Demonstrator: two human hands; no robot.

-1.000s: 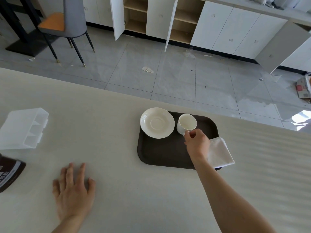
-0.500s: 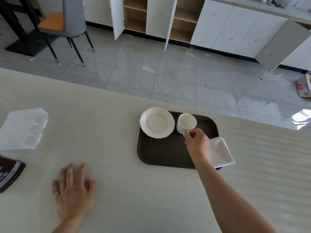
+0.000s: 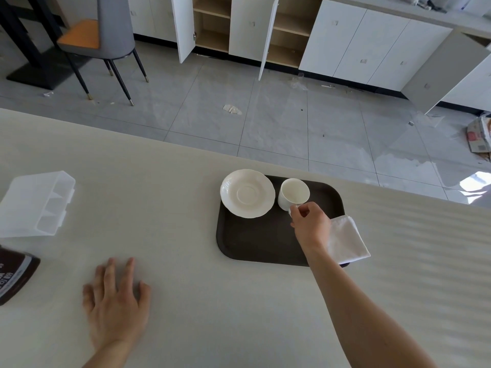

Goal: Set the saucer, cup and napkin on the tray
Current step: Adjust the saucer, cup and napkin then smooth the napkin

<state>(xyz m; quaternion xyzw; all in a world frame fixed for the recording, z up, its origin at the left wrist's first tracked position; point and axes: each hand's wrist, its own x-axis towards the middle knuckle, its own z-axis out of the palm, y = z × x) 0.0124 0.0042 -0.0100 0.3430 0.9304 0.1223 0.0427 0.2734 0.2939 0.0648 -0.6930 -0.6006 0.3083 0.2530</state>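
Observation:
A dark brown tray (image 3: 255, 243) lies on the pale counter. A white scalloped saucer (image 3: 247, 193) rests on the tray's far left corner, overhanging its rim. Right of it a white cup (image 3: 293, 193) stands upright on the tray. My right hand (image 3: 310, 225) pinches the cup's handle from the near side. A folded white napkin (image 3: 345, 240) lies on the tray's right edge, partly over the rim and partly hidden by my right hand. My left hand (image 3: 117, 304) lies flat on the counter, fingers spread, well left of the tray.
A clear plastic divided box (image 3: 37, 203) sits at the counter's left. A dark brown packet (image 3: 13, 274) lies at the left edge. The counter's far edge runs just behind the tray, with tiled floor, a chair (image 3: 106, 41) and open cabinets (image 3: 287, 30) beyond.

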